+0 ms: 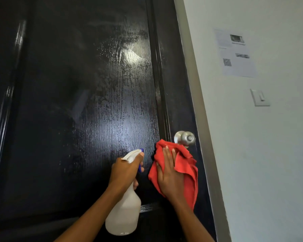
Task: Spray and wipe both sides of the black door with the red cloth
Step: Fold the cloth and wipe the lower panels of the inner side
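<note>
1. My left hand (123,169) grips the spray bottle (123,213), nozzle toward the black door (77,102).
2. My right hand (170,175), fingers flat, presses the red cloth (185,165) against the door just below the knob (185,138).

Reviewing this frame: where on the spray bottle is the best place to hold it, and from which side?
Grip the spray bottle at its narrow neck just under the white trigger head, coming from behind, opposite the nozzle. The neck fits a closed hand, the wide body does not, and a finger reaches the trigger. The left hand holds it that way, nozzle aimed at the door.
</note>
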The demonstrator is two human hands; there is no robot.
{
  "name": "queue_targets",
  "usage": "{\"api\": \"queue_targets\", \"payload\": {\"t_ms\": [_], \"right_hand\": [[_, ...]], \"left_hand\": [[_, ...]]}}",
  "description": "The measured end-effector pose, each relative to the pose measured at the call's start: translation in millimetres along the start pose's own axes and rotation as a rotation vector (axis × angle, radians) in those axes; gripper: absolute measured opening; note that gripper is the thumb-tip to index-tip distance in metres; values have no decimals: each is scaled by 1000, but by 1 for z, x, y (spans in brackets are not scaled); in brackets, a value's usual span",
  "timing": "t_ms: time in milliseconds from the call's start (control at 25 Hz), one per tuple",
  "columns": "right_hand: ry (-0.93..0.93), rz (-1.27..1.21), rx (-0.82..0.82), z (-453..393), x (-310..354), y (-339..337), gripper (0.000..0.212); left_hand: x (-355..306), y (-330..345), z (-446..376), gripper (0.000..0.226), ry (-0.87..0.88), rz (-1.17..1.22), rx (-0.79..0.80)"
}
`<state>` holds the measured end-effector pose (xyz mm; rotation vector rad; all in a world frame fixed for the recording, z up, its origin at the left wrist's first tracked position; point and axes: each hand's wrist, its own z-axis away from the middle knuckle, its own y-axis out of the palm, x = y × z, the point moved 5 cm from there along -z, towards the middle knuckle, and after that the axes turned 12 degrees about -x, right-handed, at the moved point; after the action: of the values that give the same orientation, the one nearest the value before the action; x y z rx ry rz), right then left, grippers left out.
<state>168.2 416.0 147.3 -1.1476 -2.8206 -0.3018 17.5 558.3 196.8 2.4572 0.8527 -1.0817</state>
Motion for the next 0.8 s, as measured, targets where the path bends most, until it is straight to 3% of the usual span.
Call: {"api": "queue_targets", "payload": {"t_ms": [120,280,440,680,800], "right_hand": [[-22,126,43,45,-28,-23,66],[310,198,-23,32,-48,-32,67],[590,13,-95,-22,-59,-31,68],[371,38,-52,-10,-61,-40,66],[13,83,96,29,-56,-42,63]], "left_hand": [[11,3,15,23,-24,14,32],[17,8,24,24,-59,40,77],[21,6,26,22,-59,55,94],[38,16,36,17,-83,51,95],[38,25,42,15,-87,61,83]]}}
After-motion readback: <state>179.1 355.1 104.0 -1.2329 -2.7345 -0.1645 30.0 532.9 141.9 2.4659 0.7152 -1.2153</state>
